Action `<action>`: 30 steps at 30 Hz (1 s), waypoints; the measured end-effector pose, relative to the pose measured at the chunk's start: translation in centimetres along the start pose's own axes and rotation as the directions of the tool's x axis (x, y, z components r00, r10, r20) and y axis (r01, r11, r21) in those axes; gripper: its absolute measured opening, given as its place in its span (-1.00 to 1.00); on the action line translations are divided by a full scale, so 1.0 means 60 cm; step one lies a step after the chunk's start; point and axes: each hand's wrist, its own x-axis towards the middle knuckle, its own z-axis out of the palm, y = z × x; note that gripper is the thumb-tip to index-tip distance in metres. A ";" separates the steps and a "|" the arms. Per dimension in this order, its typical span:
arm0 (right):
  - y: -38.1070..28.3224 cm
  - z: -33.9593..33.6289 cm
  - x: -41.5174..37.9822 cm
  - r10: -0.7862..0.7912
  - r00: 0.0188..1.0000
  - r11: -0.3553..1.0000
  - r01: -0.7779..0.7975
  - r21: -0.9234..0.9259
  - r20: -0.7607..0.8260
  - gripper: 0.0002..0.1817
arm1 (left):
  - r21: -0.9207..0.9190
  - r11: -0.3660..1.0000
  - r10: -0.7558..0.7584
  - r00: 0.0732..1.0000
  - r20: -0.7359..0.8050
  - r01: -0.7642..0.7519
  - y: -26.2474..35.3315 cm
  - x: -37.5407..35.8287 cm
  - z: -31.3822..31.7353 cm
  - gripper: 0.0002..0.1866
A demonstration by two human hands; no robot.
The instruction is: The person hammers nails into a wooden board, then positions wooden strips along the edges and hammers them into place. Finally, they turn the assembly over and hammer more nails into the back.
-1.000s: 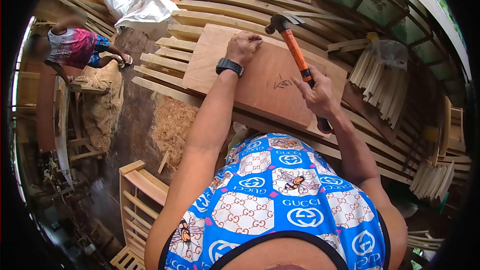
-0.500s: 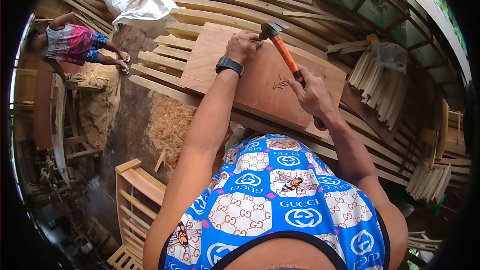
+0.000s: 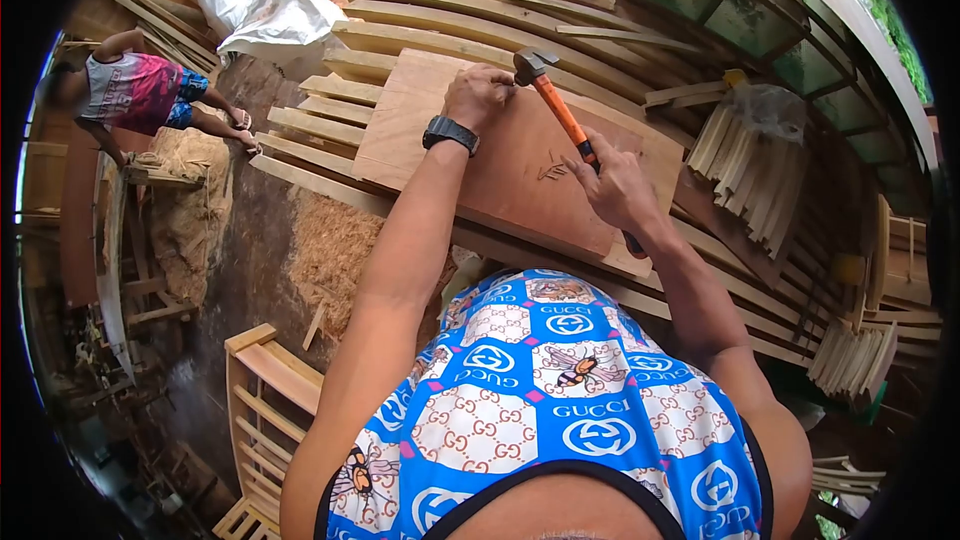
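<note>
My right hand (image 3: 617,183) is closed around the handle of a claw hammer (image 3: 562,112) with an orange and black grip. The hammer's metal head is just above and right of the fingertips of my left hand (image 3: 478,95). Those fingers are pinched together at the far part of a flat brown wooden panel (image 3: 500,175); what they hold is too small to make out. A dark watch (image 3: 451,134) is on my left wrist. Several loose nails (image 3: 553,169) lie in a small pile on the panel, left of my right hand.
Long curved wooden slats (image 3: 440,12) lie under and beyond the panel. Bundled sticks (image 3: 748,165) stand at right, near glazed frames (image 3: 755,20). A slatted wooden piece (image 3: 265,390) and sawdust (image 3: 335,255) are at lower left. Another person (image 3: 135,85) stands at far left.
The hammer head has risen slightly away from my left fingertips. My left hand stays pinched in the same place on the panel. The other person's arm has lowered toward a bench.
</note>
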 end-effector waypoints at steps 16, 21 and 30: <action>-0.007 0.003 -0.005 -0.211 0.965 0.952 0.239 0.189 -0.157 -0.27 | -0.236 0.957 -0.146 0.984 0.099 0.166 -0.009 0.016 -0.012 -0.46; 0.022 0.047 -0.003 -0.202 0.956 0.953 0.242 0.184 -0.213 -0.27 | -0.241 0.945 -0.198 0.972 0.124 0.223 -0.004 0.016 -0.018 -0.46; 0.033 0.058 0.001 -0.273 0.937 0.943 0.306 0.133 -0.220 -0.26 | -0.222 0.951 -0.192 0.974 0.118 0.214 -0.014 0.021 -0.013 -0.46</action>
